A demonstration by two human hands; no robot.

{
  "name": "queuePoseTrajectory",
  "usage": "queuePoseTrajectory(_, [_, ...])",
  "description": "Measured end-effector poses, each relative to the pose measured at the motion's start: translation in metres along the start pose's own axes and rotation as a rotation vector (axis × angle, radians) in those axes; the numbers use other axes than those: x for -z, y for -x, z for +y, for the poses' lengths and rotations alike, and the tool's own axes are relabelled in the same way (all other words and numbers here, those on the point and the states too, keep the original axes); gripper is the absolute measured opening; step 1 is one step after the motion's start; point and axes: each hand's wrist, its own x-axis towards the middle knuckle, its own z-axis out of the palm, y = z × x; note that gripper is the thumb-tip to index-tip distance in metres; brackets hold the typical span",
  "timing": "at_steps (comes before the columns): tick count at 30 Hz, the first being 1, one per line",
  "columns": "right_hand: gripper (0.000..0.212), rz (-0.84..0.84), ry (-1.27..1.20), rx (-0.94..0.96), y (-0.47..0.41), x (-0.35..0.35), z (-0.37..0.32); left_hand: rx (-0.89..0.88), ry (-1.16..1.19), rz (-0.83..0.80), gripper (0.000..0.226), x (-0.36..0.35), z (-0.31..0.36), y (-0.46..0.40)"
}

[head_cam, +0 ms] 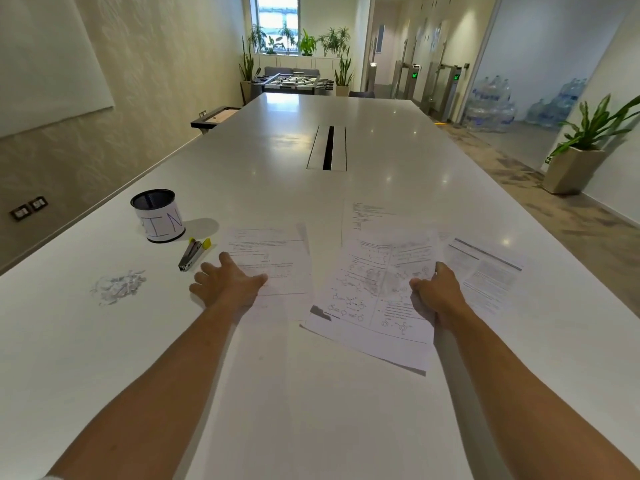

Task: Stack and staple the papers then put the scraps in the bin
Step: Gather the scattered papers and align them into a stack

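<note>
Several printed sheets lie spread on the white table (311,410). My left hand (225,282) rests flat with fingers spread on the left sheet (277,258). My right hand (438,294) pinches the right edge of a sheet with chemistry diagrams (367,296), lifted slightly off the table. Another sheet (485,271) lies to its right, and one more (367,213) lies behind. A stapler (192,254) with a yellow end sits left of my left hand. A pile of paper scraps (117,285) lies further left. The black mesh bin (158,214) labelled BIN stands behind the stapler.
A cable slot (327,147) runs along the table's middle, farther back. A potted plant (581,150) stands on the floor at right. The wall runs along the table's left side.
</note>
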Motion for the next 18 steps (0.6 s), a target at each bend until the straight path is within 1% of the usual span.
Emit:
queuePoseTrajectory(4, [0.023, -0.042, -0.043, -0.014, -0.003, 0.001, 0.004, 0.035, 0.148, -0.016, 0.098, 0.008, 0.004, -0.004])
queuePoseTrajectory(9, [0.032, -0.069, -0.061, -0.038, -0.007, 0.003, 0.009, 0.146, 0.493, -0.039, 0.091, 0.005, 0.008, -0.009])
queuePoseTrajectory(11, [0.033, -0.072, -0.063, -0.042, -0.006, 0.003, 0.008, 0.134, 0.560, -0.070, 0.088, 0.007, 0.011, -0.009])
queuePoseTrajectory(14, [0.031, -0.066, -0.096, -0.059, -0.006, 0.004, 0.006, 0.052, 0.600, -0.019, 0.078, 0.017, 0.020, -0.003])
queuePoseTrajectory(18, [0.034, -0.060, -0.124, -0.026, -0.009, 0.003, 0.010, -0.228, 0.656, 0.147, 0.058, 0.051, 0.050, 0.015])
